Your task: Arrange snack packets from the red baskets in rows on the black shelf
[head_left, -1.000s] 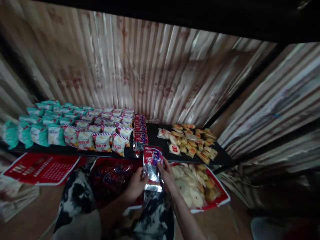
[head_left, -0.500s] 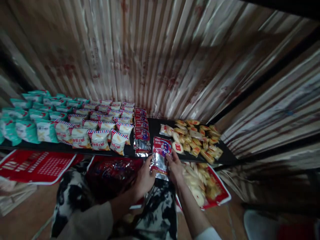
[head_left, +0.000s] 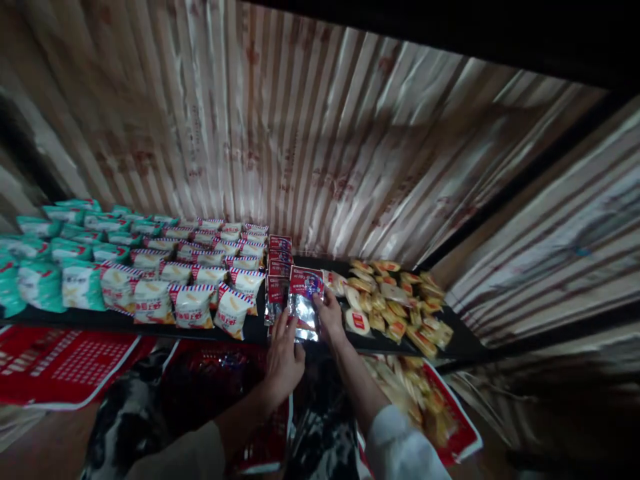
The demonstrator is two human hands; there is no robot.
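A red and silver foil snack packet (head_left: 304, 308) is upright at the shelf's front, slightly right of a row of matching packets (head_left: 278, 285). My right hand (head_left: 331, 319) grips its right edge, thumb on the front. My left hand (head_left: 285, 360) is at the packet's lower left, fingers stretched toward its edge and the row, thumb apart below. Whether those fingertips press on the held packet or its neighbour is hard to make out in the dim light.
Left on the black shelf (head_left: 367, 343) stand white chip bags (head_left: 193, 308) and teal bags (head_left: 83, 287). Small yellow-wrapped snacks (head_left: 395, 310) lie right. Below are red baskets (head_left: 65, 367), one holding more snacks (head_left: 400, 383). Corrugated sheeting (head_left: 310, 133) backs the shelf; a dark beam crosses above.
The packet has moved from in front of the shelf edge up and left, close beside the row. My left hand's thumb has come off its front. The view has shifted slightly.
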